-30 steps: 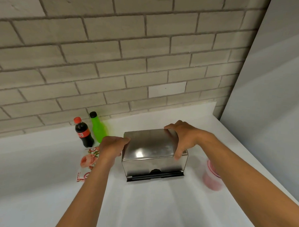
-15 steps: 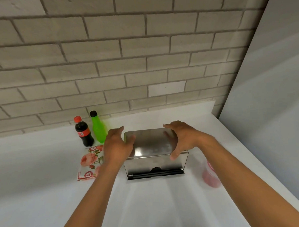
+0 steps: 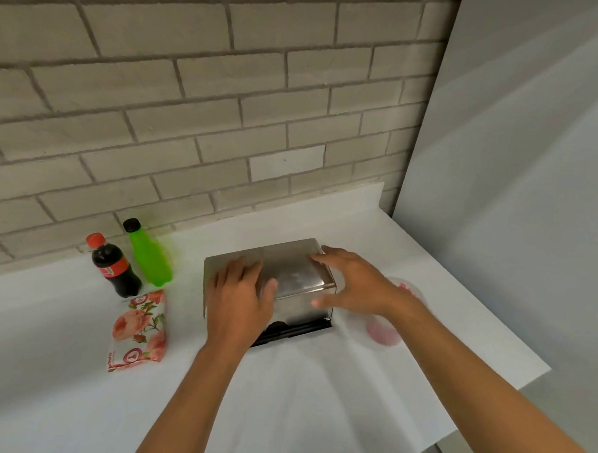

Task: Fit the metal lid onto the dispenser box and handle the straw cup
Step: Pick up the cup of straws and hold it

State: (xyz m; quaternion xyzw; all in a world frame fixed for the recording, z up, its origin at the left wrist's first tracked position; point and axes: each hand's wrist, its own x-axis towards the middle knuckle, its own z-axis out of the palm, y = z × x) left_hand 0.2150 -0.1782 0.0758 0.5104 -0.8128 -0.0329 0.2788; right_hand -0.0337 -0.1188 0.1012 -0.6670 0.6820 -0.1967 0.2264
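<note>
The shiny metal dispenser box (image 3: 304,307) stands on the white counter with its metal lid (image 3: 289,265) lying on top. My left hand (image 3: 241,297) rests flat over the lid's left front part, fingers spread. My right hand (image 3: 351,285) hovers at the box's right end, fingers apart, holding nothing; whether it touches the lid I cannot tell. The clear straw cup (image 3: 387,329) with pink contents stands just right of the box, partly hidden behind my right wrist.
A cola bottle (image 3: 116,269) and a green bottle (image 3: 149,254) stand at the back left against the brick wall. A flowered packet (image 3: 139,329) lies in front of them. A grey panel (image 3: 519,167) borders the white counter (image 3: 44,369) on the right.
My left hand slid from the box's left side onto the lid's top. My right hand let go of the lid's right edge and opened, drawing slightly right.
</note>
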